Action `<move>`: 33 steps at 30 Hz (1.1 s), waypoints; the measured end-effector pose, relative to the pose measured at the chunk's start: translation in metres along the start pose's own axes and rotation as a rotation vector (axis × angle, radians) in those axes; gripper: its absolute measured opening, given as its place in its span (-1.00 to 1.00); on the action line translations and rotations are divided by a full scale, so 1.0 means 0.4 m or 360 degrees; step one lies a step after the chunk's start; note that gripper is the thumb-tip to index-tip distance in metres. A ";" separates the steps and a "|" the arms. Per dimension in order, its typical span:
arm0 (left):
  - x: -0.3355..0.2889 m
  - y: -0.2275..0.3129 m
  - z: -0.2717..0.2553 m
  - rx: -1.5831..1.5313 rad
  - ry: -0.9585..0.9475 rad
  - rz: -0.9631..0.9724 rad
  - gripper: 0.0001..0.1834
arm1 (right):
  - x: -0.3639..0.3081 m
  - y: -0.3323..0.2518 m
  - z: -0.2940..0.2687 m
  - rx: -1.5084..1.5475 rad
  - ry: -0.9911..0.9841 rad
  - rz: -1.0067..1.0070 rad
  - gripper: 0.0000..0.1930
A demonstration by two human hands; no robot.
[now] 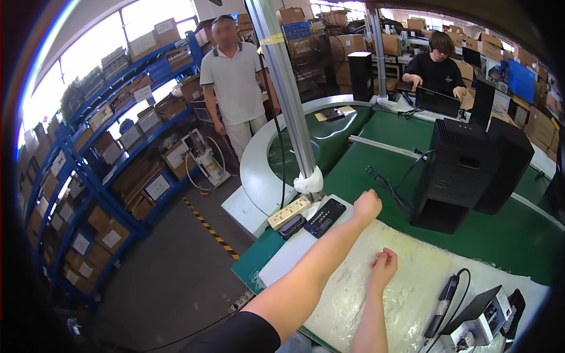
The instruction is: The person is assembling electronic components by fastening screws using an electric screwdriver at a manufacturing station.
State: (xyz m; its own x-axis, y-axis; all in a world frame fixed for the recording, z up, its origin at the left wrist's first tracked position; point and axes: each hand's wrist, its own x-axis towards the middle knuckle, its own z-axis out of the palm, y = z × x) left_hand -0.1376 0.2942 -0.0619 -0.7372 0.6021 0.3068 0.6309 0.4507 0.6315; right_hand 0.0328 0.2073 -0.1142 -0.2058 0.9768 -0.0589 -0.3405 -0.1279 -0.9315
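Note:
My left hand (368, 206) reaches far over the bench, its fingers curled into a fist. Whatever may be inside that fist is hidden from view. Beyond it, a black power cable (389, 191) lies loosely on the green surface. My right hand (384, 267) is nearer to me, above the plastic-covered white mat (406, 294), fingers curled in and nothing visible in them. A black phone-like device with icons on its face (325, 217) lies left of my left forearm. To the right stands a tall black ribbed housing (450, 176).
An electric screwdriver (441, 306) and an opened black-and-white device (479, 320) lie at the near right. A metal post (288, 88) rises beside a beige power strip (289, 213). One person (232, 88) stands beyond the bench; another (435, 73) handles a black panel. Blue shelves (88, 170) hold boxes.

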 end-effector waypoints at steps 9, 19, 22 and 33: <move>-0.161 -0.099 0.044 0.0117 -0.0215 0.0701 -0.80 | -0.009 -0.003 -0.001 -0.0222 -0.0037 0.0028 -0.86; -0.157 -0.081 0.048 0.0232 -0.0142 0.0690 -0.82 | -0.015 0.011 0.010 -0.0360 -0.0091 0.0015 -0.85; -0.160 -0.087 0.045 0.0219 -0.0099 0.0701 -0.82 | -0.018 0.003 0.017 -0.0410 -0.0110 0.0001 -0.85; -0.169 -0.072 0.042 0.0259 -0.0159 0.0669 -0.83 | -0.020 0.007 0.001 -0.0470 -0.0123 -0.0037 -0.85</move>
State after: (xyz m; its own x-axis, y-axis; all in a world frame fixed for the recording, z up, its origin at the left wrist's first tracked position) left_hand -0.1019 0.2517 -0.1127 -0.3873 0.8116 0.4374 0.9058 0.2464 0.3447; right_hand 0.0331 0.1991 -0.1162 -0.2740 0.9615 -0.0197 -0.0666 -0.0393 -0.9970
